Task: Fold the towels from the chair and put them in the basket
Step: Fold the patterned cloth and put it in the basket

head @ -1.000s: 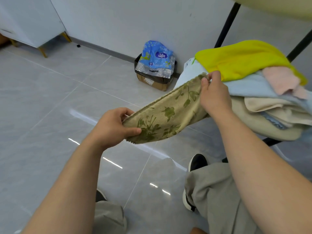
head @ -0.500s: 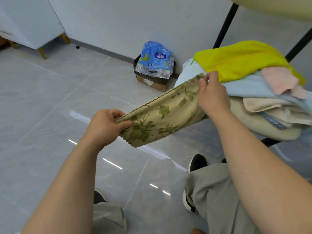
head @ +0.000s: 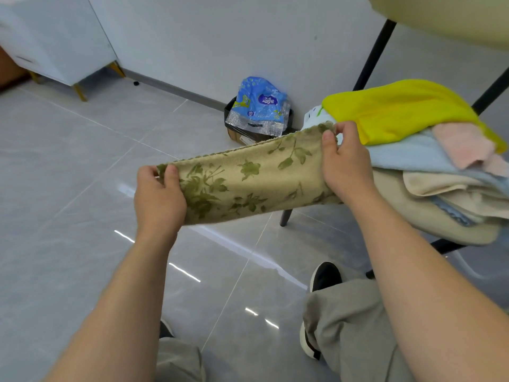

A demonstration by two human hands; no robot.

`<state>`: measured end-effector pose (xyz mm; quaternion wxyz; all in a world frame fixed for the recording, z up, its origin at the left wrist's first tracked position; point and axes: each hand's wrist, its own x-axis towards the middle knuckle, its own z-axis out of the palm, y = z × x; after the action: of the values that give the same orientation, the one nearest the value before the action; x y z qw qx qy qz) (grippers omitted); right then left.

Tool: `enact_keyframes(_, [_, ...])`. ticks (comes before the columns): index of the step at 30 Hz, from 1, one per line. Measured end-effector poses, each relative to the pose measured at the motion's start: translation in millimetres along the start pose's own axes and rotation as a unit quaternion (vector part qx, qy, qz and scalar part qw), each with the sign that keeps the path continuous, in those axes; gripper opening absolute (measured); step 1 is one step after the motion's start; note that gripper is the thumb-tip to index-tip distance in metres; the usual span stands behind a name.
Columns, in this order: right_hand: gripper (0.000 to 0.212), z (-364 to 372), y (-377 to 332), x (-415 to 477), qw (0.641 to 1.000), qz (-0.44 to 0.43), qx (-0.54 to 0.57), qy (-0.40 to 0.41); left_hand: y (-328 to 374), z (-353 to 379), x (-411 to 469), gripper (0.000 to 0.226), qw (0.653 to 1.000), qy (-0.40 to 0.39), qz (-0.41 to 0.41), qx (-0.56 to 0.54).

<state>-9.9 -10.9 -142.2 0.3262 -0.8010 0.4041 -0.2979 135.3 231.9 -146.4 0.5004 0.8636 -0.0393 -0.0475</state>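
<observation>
We hold the green floral towel [head: 248, 180] stretched in the air between both hands, above the floor [head: 82, 166] and just in front of the chair [head: 285, 218]. Our left hand [head: 159, 197] pinches the left end, with the thumb on the near side and the fingers behind the cloth. Our right hand [head: 347, 166] pinches the upper right corner in the same way. The towel seems to be doubled along its length already, so we judge that the next fold brings the two ends together.

Several things could go wrong here. Each hand grips mainly the upper edge, so the lower part hangs free. If the ends meet unevenly, the layers may shift and the fold becomes crooked. If one pinch loosens, that end will drop to the floor.

The right hand is also close in front of the pile on the chair, where the yellow towel [head: 399, 111] lies on the pale blue towel [head: 399, 155]. The pile looks loose and partly overhanging, and a careless swing could drag it down.

We cannot see a basket with certainty. The dark box [head: 234, 133] under the blue packet [head: 260, 103] may be one.
</observation>
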Motion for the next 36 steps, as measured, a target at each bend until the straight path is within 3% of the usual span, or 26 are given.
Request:
enact_keyframes(2, [0.025, -0.6, -0.3, -0.3, 1.000, 0.002, 0.004, -0.002, 2.4, -1.6, -2.2, 0.018, 0.999, 0.014, 0.042, 0.013])
enact_keyframes(4, [0.025, -1.6, 0.5, 0.0, 1.000, 0.005, 0.006, -0.005, -1.9, -0.7, 2.0, 0.026, 1.000, -0.003, 0.019, -0.007])
enact_keyframes(6, [0.025, -2.6, 2.0, 0.9, 1.000, 0.011, 0.005, -0.006, -4.9, -1.5, 6.2, 0.032, 0.991, -0.079, -0.068, -0.083])
enact_keyframes(9, [0.026, -3.4, 4.0, 2.2, 1.000, 0.017, 0.000, -0.008, -6.3, 0.5, 4.0, 0.024, 0.930, -0.227, -0.215, -0.194])
enact_keyframes(11, [0.026, -3.3, 4.7, 2.4, 1.000, 0.019, -0.005, -0.011, -8.5, 4.3, 4.5, 0.016, 0.924, -0.213, -0.233, -0.215])
enact_keyframes(16, [0.027, -1.8, 4.5, 1.8, 1.000, 0.022, -0.009, -0.018, -12.8, 8.3, 5.2, 0.020, 0.992, -0.069, -0.075, -0.078])
enact_keyframes(19, [0.027, -1.3, 4.7, 1.8, 0.999, 0.026, -0.009, -0.018, -8.1, 5.8, 0.3, 0.017, 0.998, -0.032, 0.045, 0.027])
enact_keyframes(21, [0.027, -2.3, 5.5, 2.4, 0.999, 0.029, -0.010, -0.016, -5.3, 2.7, 1.4, 0.015, 0.994, -0.032, 0.083, 0.059])
enact_keyframes(27, [0.028, -0.4, 7.1, 2.2, 0.999, 0.033, -0.019, -0.015, -10.5, -3.8, 10.3, 0.018, 0.996, -0.078, 0.050, 0.008])
enact_keyframes(33, [0.030, -3.7, 2.8, 4.6, 0.999, 0.029, 0.034, 0.026, -2.4, -8.5, 10.8, 0.019, 0.977, -0.116, -0.032, -0.177])
enact_keyframes(36, [0.030, -1.9, 2.8, 3.8, 0.999, 0.035, 0.036, 0.005, -5.7, -8.0, 13.6, 0.022, 0.976, -0.115, -0.048, -0.177])
